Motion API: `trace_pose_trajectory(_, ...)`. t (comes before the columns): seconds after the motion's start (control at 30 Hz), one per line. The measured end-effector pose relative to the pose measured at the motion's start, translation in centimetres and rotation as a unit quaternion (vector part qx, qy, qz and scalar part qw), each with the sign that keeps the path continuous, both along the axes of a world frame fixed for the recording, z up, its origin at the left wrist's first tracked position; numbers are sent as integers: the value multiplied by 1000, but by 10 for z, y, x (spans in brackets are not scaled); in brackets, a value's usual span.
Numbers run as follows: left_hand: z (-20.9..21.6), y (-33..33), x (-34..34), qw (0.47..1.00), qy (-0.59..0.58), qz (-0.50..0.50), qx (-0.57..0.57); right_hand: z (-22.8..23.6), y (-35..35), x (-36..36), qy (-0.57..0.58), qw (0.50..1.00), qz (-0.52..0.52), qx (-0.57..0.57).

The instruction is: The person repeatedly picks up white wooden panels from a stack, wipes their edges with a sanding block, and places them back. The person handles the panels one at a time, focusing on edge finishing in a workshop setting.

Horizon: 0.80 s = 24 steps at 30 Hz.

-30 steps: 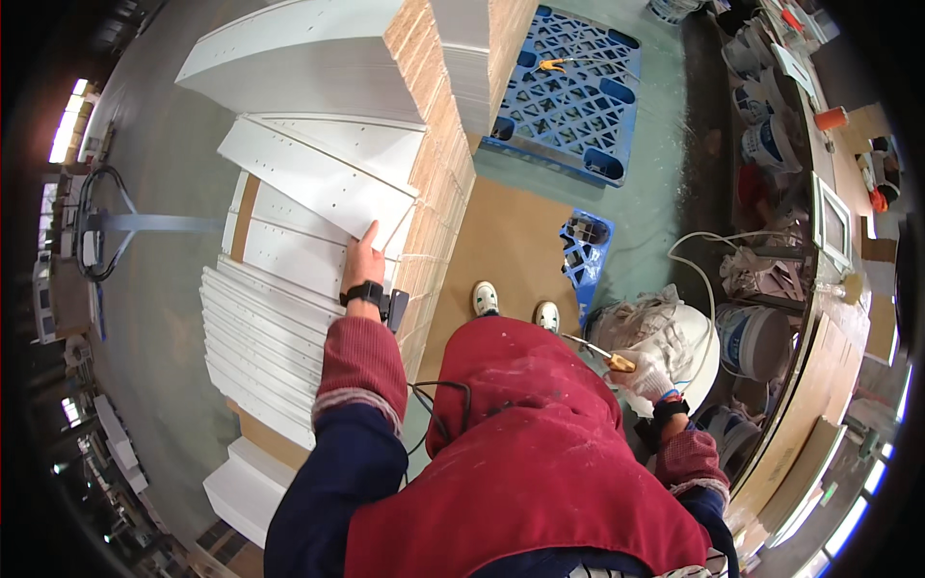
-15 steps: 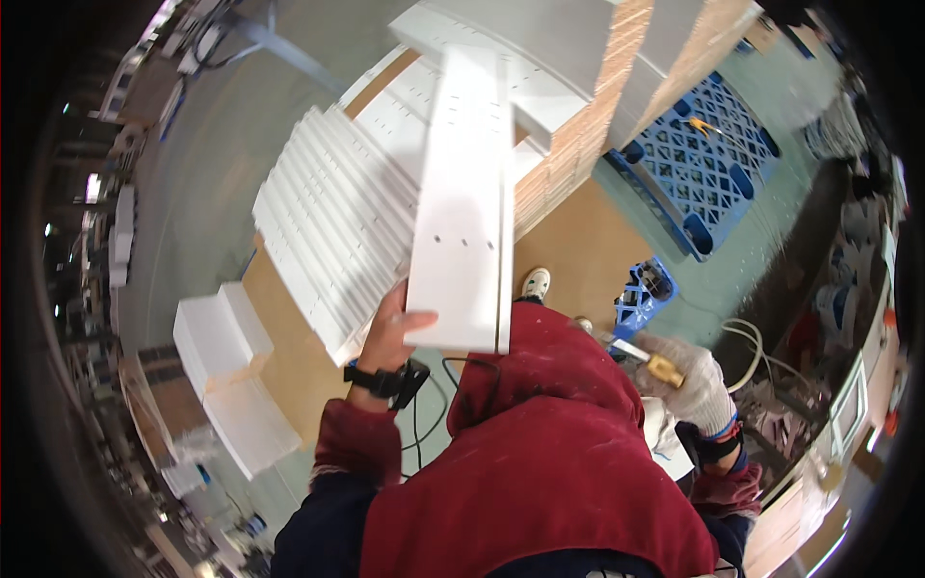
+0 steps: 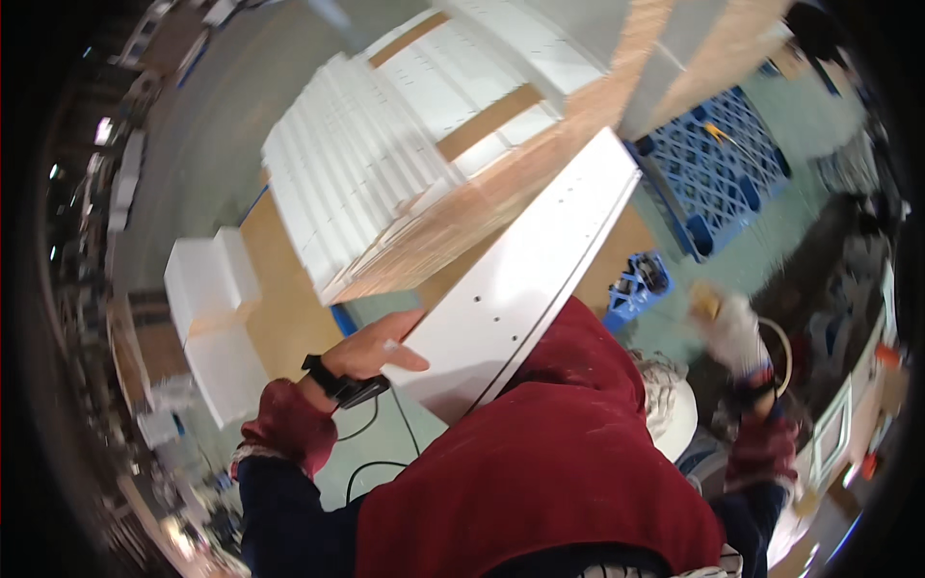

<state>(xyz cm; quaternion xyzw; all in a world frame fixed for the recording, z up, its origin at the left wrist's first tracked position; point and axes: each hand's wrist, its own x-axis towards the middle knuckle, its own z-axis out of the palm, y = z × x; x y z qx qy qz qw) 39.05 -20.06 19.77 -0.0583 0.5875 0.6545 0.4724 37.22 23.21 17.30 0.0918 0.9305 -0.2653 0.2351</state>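
Note:
A long white panel (image 3: 525, 275) with a few small drilled holes and a groove along one edge slants up and to the right in front of me. My left hand (image 3: 374, 349), bare and with a black watch on the wrist, grips it by its near left corner, thumb on top. To the right, apart from the panel, my right hand (image 3: 730, 337) wears a whitish glove and is smeared by motion. A small yellow-brown tool (image 3: 706, 302) shows at its fingers; its kind is too blurred to tell.
Stacked white panels (image 3: 361, 159) stand ahead on brown board (image 3: 275, 275). Blue plastic pallets (image 3: 718, 159) lie at the right, with a blue plastic piece (image 3: 638, 289) nearer. A pale hose (image 3: 788, 352) curves beside my right hand. White packing blocks (image 3: 212, 299) sit at the left.
The panel has swung from nearly upright in view to slanting right, and come nearer my body, off the stack. My left hand turned with it. My right hand moved outward and up with the tool.

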Motion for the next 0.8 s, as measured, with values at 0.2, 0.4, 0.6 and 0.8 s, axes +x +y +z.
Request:
trace_pose_trajectory(0.2,-15,4,-28,990,0,-136,-26,16,10,32,-172,973,60,-144)
trace_pose_trajectory(0.4,-17,24,-49,985,-92,-131,-59,-43,44,79,-4,989,52,-140)
trace_pose_trajectory(0.6,-12,35,-68,977,-149,-134,-74,-78,54,95,-37,992,-88,-82)
trace_pose_trajectory(0.8,-14,54,-80,983,-58,-160,-67,-60,28,98,-110,975,-184,-51)
